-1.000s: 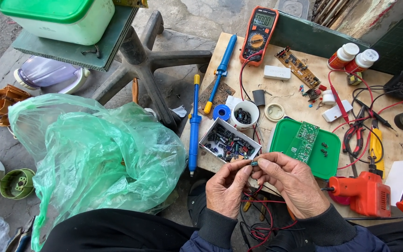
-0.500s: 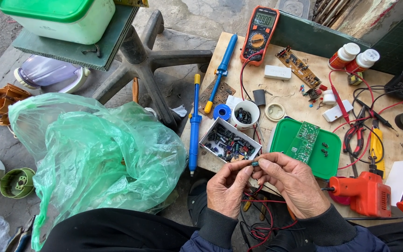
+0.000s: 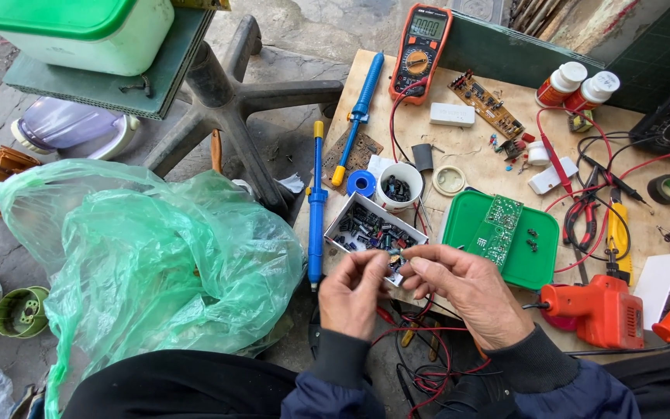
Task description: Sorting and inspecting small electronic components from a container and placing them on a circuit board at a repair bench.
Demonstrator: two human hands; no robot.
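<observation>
A green bag (image 3: 149,264) bulges at the far left, on the ground beside the bench. Next comes the blue desoldering pump (image 3: 316,209), lying along the bench edge. Just right of it sits the parts box (image 3: 367,233), a small white carton full of dark capacitors and the like. Over the box's near corner the left hand (image 3: 354,295) and right hand (image 3: 467,291) meet, fingertips of both pinched narrow on one small part (image 3: 395,254), held between them in the air. What the part is exactly is too small to tell. To handle it well, I judge the grip should stay at its ends, light and steady, above the box so a slip drops it back in. Right of the hands is the green tray (image 3: 540,268) with a circuit board (image 3: 498,229) lying in it, then red leads (image 3: 583,194) and an orange drill (image 3: 602,310) near the bench edge
</observation>
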